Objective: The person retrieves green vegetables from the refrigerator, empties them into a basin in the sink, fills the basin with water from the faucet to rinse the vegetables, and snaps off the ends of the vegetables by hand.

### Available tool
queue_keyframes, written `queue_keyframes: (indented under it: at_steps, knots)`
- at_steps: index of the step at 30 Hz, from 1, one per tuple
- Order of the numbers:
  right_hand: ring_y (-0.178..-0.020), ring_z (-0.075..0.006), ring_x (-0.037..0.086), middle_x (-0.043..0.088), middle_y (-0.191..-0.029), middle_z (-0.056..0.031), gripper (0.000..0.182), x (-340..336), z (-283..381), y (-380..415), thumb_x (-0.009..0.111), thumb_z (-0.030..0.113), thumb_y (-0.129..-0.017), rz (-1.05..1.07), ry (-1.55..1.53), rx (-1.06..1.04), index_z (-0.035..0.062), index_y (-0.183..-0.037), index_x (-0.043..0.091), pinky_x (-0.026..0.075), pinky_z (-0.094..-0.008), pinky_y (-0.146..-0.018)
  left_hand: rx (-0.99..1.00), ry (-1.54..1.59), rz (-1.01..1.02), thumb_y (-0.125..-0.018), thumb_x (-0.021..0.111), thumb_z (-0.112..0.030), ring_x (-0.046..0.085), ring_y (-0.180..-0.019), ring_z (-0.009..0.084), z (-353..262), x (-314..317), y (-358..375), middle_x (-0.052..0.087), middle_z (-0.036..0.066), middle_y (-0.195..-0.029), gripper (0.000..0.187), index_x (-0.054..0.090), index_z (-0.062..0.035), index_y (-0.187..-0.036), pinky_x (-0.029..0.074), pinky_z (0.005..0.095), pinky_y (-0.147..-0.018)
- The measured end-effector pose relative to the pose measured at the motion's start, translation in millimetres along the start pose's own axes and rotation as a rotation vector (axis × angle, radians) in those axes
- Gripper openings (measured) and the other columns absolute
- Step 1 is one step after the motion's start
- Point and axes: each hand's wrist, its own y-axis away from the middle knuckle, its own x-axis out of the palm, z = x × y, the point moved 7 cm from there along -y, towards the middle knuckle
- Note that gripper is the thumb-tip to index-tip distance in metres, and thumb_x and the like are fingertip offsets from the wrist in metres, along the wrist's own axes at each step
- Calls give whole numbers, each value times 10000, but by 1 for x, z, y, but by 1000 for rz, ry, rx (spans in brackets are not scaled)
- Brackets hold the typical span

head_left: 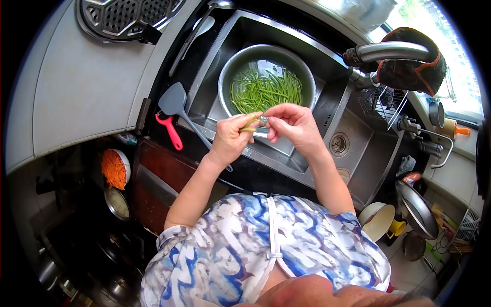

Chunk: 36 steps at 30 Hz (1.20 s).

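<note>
Above the near rim of a round metal basin, my left hand pinches a pale green stem between thumb and fingers. My right hand is close beside it, thumb and forefinger drawn together at the stem's end. What lies between those right fingertips is too small to make out. Inside the basin, a heap of long, thin green stems lies in water. The basin stands in the left bowl of a steel sink.
A grey spatula and red-handled peeler lie left of the sink. The faucet rises at the right, with a dark cloth over it. A bowl of shredded orange vegetable sits lower left. Pans stand at the lower right.
</note>
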Motion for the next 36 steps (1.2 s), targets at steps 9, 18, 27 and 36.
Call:
queue_keyframes:
  at_steps: [9, 18, 27, 36]
  knots:
    - [-592, -77, 616, 649, -713, -53, 139, 4, 2, 6, 624, 68, -879, -70, 244, 64, -50, -948, 653, 520, -206, -526, 405, -548, -55, -745, 608, 64, 649, -823, 309, -31, 7, 7, 652, 153, -921, 385, 626, -26, -1119, 538, 339, -694]
    - [-546, -65, 602, 633, -665, -33, 94, 4, 9, 11, 631, 57, -865, -47, 383, 85, -35, -877, 644, 481, -189, -477, 544, -782, -8, -751, 612, 23, 643, -740, 263, -43, 16, 12, 613, 122, -828, 338, 619, 5, -1089, 543, 321, -637]
    - [-517, -68, 571, 600, -643, -22, 65, -9, -2, 21, 625, 56, -843, -150, 195, 96, -9, -839, 622, 436, -183, -439, 360, -258, 74, -847, 593, -18, 674, -758, 221, -29, 16, 12, 666, 146, -872, 280, 603, 33, -1122, 538, 291, -649]
    - [-549, -51, 523, 599, -709, -31, 89, -159, 20, 119, 614, 92, -858, -780, 223, -86, 5, -855, 629, 410, -181, -470, -39, 853, -556, -971, 491, -182, 661, -879, 110, 24, -119, 18, 637, 97, -1045, 270, 557, -35, -1189, 377, 125, -384]
